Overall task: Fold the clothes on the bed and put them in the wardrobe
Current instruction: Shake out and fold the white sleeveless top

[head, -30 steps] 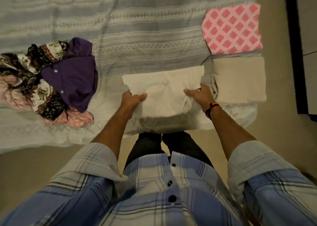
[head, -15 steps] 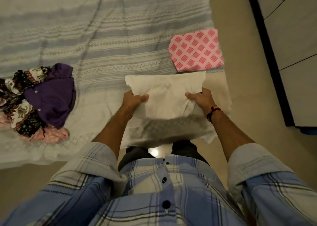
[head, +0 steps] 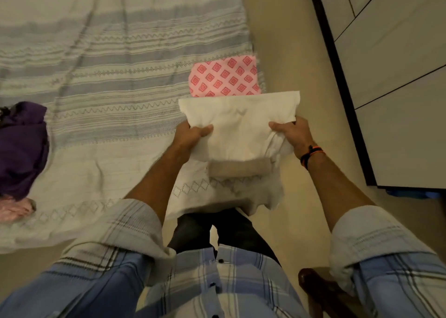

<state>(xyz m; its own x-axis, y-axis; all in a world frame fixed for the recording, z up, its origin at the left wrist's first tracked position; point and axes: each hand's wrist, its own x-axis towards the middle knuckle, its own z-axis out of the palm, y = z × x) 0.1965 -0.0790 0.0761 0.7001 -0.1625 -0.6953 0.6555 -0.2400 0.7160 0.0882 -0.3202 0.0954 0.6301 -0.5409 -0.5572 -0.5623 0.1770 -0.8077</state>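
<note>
Indoors, striped bedspread (head: 108,76), beige floor (head: 289,40), wardrobe (head: 398,76) rightward

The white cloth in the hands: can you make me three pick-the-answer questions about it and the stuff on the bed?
1. Where is the pink patterned cloth?
A. on the floor
B. on the bed, beyond the white cloth
C. in the wardrobe

2. What colour is the garment at the bed's left edge?
A. purple
B. green
C. yellow

3. How is the white cloth held?
A. by one hand
B. by no hand
C. by both hands

Answers: 1 B, it lies flat on the striped bedspread. 2 A, the purple garment shows there. 3 C, the left hand and right hand each grip a side.
</note>
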